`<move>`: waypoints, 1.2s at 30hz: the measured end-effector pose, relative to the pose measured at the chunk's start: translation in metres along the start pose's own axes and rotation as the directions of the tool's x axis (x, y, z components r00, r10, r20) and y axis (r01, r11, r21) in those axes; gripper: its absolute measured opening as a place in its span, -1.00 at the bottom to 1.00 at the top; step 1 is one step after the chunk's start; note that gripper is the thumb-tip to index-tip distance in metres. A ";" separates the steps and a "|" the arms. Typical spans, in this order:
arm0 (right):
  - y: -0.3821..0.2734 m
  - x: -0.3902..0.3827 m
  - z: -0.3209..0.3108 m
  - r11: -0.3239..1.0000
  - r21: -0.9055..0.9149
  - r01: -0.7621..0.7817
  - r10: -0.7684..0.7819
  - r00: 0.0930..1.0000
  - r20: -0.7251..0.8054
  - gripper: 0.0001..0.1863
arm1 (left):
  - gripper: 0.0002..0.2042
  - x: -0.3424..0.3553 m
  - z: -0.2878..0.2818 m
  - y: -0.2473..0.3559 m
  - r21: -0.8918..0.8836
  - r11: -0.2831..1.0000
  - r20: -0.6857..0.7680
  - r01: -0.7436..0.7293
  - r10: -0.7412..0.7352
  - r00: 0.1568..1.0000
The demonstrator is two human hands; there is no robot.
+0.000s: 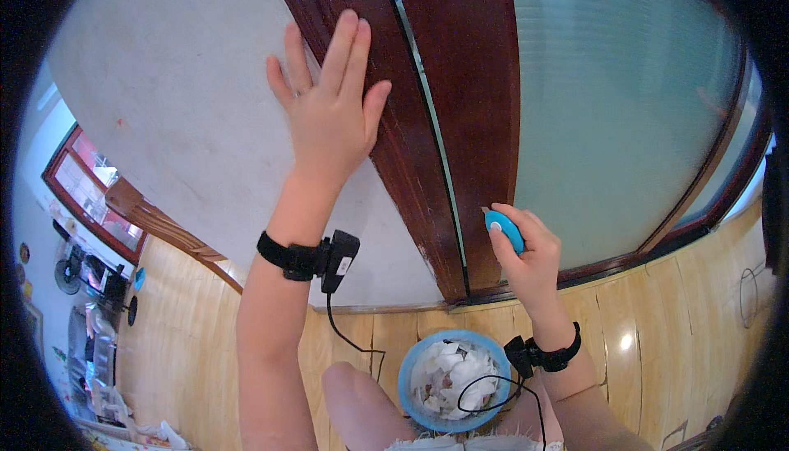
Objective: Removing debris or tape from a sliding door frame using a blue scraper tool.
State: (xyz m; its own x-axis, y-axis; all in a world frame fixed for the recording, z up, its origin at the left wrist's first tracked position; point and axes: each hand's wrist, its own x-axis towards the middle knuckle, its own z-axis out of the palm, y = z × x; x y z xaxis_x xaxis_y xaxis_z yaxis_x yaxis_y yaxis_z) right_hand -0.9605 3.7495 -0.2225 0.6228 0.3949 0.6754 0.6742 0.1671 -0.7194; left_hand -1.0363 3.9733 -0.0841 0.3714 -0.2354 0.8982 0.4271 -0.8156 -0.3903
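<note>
My left hand point(329, 106) is spread open against the dark brown door frame point(394, 139), fingers pointing up, partly over the white wall point(181, 98) beside it. In my right hand point(534, 258) is a small blue utility knife point(504, 232), my thumb lying along its body. A short bit of blade shows at its upper tip, pointing toward the wooden edge of the door point(477, 122). From this view I cannot tell whether the blade touches the wood. A narrow gap runs between frame and door.
A blue basin point(403, 377) full of white scraps stands on the wooden floor point(641, 328) between my legs. Black cables point(362, 350) hang from the bands on both wrists. Frosted ribbed glass point(608, 106) fills the door. A carved wooden piece point(168, 225) stands at the left.
</note>
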 end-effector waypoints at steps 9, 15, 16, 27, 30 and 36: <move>-0.005 -0.009 -0.003 1.000 0.006 0.013 -0.013 1.000 -0.013 -0.76 | -0.42 -0.062 -0.014 0.021 -0.014 0.996 0.265 -0.093 0.093 0.960; -0.027 0.004 0.011 0.993 0.001 0.116 -0.116 0.993 -0.013 -0.73 | -0.51 -0.114 -0.035 0.043 -0.180 0.968 0.480 -0.176 0.243 0.843; -0.031 0.011 0.018 0.983 -0.003 0.181 -0.181 0.982 -0.053 -0.73 | -0.56 -0.123 -0.041 0.041 -0.221 0.946 0.545 -0.238 0.322 0.774; -0.054 0.080 0.077 0.930 -0.030 0.367 -0.365 0.909 -0.201 -0.81 | -0.32 -0.044 -0.016 -0.021 -0.094 0.962 0.187 0.255 -0.235 0.954; -0.049 0.085 0.083 0.915 -0.043 0.400 -0.399 0.887 -0.234 -0.80 | -0.31 -0.050 -0.016 -0.021 -0.158 0.962 0.217 0.224 -0.188 0.958; -0.047 0.085 0.085 0.926 -0.088 0.366 -0.376 0.903 -0.207 -0.80 | -0.30 -0.066 -0.019 -0.021 -0.098 0.981 0.324 0.166 -0.126 0.938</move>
State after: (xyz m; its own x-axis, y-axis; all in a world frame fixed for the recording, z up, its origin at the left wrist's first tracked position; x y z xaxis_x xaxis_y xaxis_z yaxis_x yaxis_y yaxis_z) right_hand -0.9730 3.8516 -0.1454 0.3910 0.1065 0.9142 0.8874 0.2200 -0.4051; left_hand -1.0854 3.9959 -0.1317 0.5616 0.0531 0.8257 0.3997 -0.8912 -0.2145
